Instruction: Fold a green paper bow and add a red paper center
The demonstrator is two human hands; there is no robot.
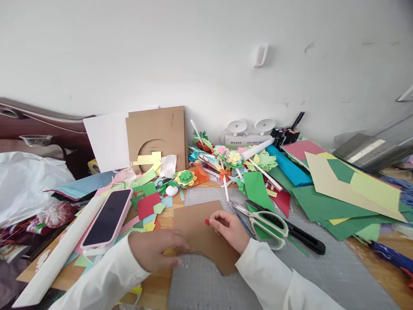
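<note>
In the head view, my right hand (227, 228) pinches a small red paper piece (207, 222) between thumb and fingertips. It is held over a brown cardboard sheet (200, 215) with a curved cut along its near edge. My left hand (158, 247) lies at the left edge of that cardboard, fingers stretched out and apart from the thumb, with nothing visible in it. The cardboard rests on a grey cutting mat (200, 284). Just right of my right hand lie scissors (267, 226) with pale handles and a black utility knife (306, 237).
A phone (108, 219) and a white paper roll (61, 254) lie at the left among paper scraps. Paper flowers (234, 158), marker pens (287, 133) and leaning cardboard (158, 125) stand along the wall. Coloured paper sheets (335, 206) pile up at the right.
</note>
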